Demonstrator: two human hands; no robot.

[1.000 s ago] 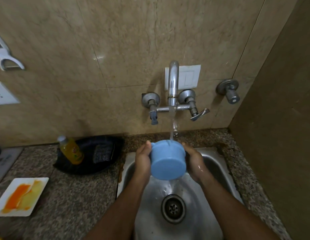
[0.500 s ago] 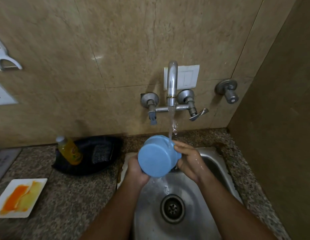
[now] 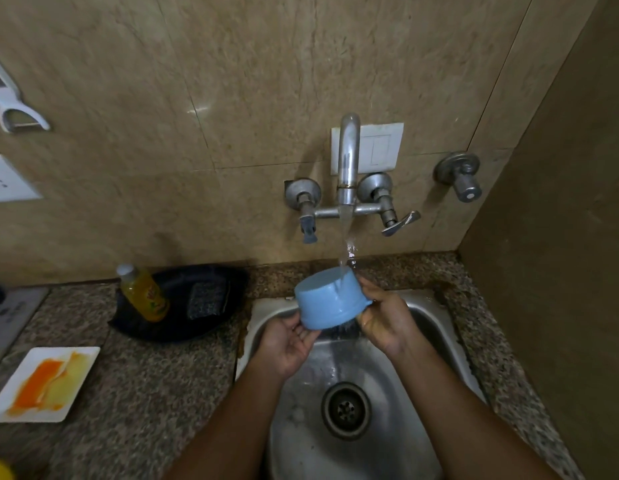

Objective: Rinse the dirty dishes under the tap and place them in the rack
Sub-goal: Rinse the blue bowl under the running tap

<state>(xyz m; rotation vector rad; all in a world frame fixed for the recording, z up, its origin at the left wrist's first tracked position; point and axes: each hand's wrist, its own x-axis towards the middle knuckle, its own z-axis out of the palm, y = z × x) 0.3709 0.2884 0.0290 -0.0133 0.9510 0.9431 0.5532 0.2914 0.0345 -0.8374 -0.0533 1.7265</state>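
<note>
Over the steel sink (image 3: 436,344), head view: a small blue plastic bowl (image 3: 327,301) is held tipped on its side beneath the running tap (image 3: 348,157), the stream striking its outer wall and draining off below; the left hand (image 3: 289,344) cups the rim from underneath with fingers curled against it, and the right hand (image 3: 387,318) grips the opposite edge, fingers wrapped behind; both hands thus grip the bowl. The bowl is judged light, rigid and unbreakable, but slick when wet; its rim offers the surest hold. On the speckled granite counter (image 3: 155,393) lie a white square plate (image 3: 41,384) smeared orange and yellow, and a black tray (image 3: 176,329) bearing a yellow liquid bottle (image 3: 143,294) and a scouring pad (image 3: 206,299); no rack is in view.
</note>
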